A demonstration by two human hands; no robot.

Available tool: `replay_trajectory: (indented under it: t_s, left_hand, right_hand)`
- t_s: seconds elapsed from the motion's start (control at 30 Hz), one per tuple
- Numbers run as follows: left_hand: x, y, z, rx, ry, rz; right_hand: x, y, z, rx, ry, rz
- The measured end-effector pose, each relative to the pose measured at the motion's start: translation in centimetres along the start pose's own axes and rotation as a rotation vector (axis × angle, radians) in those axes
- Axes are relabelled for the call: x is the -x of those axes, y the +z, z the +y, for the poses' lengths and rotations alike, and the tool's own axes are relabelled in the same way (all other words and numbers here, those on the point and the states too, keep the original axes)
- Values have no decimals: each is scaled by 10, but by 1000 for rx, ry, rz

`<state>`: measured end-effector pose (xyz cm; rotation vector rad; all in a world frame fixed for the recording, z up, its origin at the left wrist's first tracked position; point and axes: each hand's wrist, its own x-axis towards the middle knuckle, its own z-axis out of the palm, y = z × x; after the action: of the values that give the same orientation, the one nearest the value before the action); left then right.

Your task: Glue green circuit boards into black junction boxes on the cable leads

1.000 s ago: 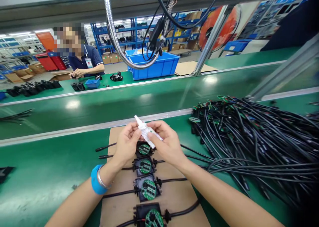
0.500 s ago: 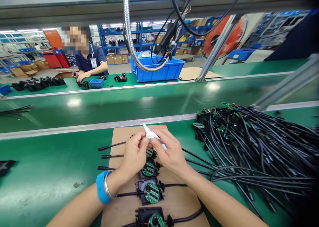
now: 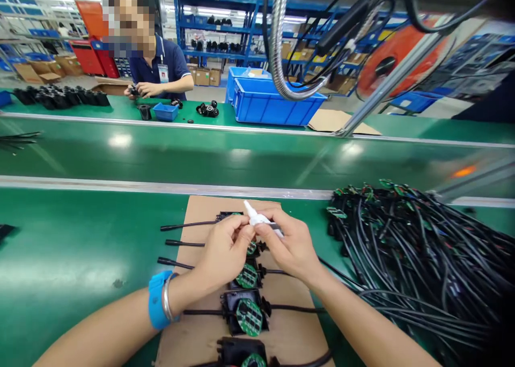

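Observation:
A small white squeeze tube (image 3: 277, 230) with a pointed nozzle (image 3: 250, 208) lies in my right hand (image 3: 287, 243), its tip aimed up and to the left. My left hand (image 3: 226, 249) is closed in a pinch at the base of the nozzle; its fingertips partly hide that spot. Under both hands, a column of black housings with round green circuit boards (image 3: 249, 317) rests on a cardboard sheet (image 3: 173, 337). Black cables run out from both sides of the housings. My hands cover parts of the farther ones.
A big heap of black cables with small green boards (image 3: 402, 238) occupies the right of the green bench. Across the metal rail (image 3: 120, 184), a co-worker (image 3: 169, 61) handles a small black part beside blue bins (image 3: 277, 104). A flexible metal conduit (image 3: 277, 39) hangs overhead.
The view has shifted, showing more of the co-worker. Both my hands still hold the tube in nearly the same pose. The co-worker's hands have lifted a black part.

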<state>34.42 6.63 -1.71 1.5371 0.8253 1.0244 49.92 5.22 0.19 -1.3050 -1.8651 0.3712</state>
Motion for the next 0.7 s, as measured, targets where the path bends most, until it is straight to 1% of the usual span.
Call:
replay_trajectory:
  t_s: [0.07, 0.13, 0.23, 0.3, 0.43, 0.47, 0.57, 0.63, 0.7]
  left_hand:
    - [-6, -8, -2, -129, 29, 3]
    - [-12, -15, -2, -232, 73, 12]
    - [-17, -22, -2, -304, 120, 27]
    - [-17, -22, -3, -329, 131, 28]
    - [-17, -20, -7, -334, 129, 38]
    - [-16, -22, -8, -333, 127, 28]
    - [-11, -32, -13, -413, 133, -62]
    - [-2, -40, -17, -552, 159, -138]
    - [7, -44, -22, -715, 208, -192]
  right_hand:
    - [-14, -2, 1, 28, -20, -36]
    - [-25, -3, 2, 6, -27, -97]
    - [-32, -1, 2, -50, 1, -181]
    - [-30, 4, 4, -41, 15, -166]
    - [-25, 11, 8, 0, 0, -56]
    - [-25, 10, 10, 3, -8, -63]
    - [-32, 1, 16, 10, 15, -161]
    - [-41, -8, 22, 12, 64, -245]
    - [-52, -14, 30, -1, 127, -370]
